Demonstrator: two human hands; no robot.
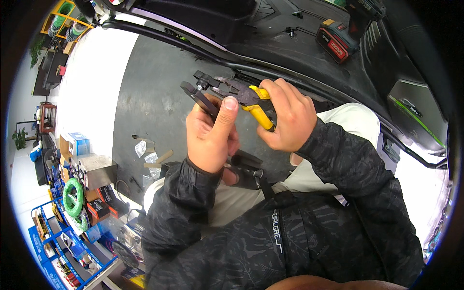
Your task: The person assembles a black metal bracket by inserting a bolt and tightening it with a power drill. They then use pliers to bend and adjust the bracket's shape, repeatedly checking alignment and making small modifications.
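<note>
My left hand point(211, 137) grips a long black metal bracket point(199, 100) that runs from above the thumb down to a wider black end point(246, 166) below the wrist. My right hand point(286, 116) is closed around the yellow handles of a pair of pliers point(241, 94). The dark jaws of the pliers point(205, 81) pinch a small bolt or nut at the bracket's upper end. Both hands are held above my lap, over light-coloured trousers point(338, 125). Dark patterned jacket sleeves cover both forearms.
A black vehicle body with a curved tube frame point(232, 60) lies ahead; a cordless drill with a red-and-black battery point(338, 41) rests on it. Scraps of plastic and cardboard point(150, 154) litter the grey floor. A metal box point(96, 169), a green wire coil point(72, 195) and blue racks point(63, 251) stand left.
</note>
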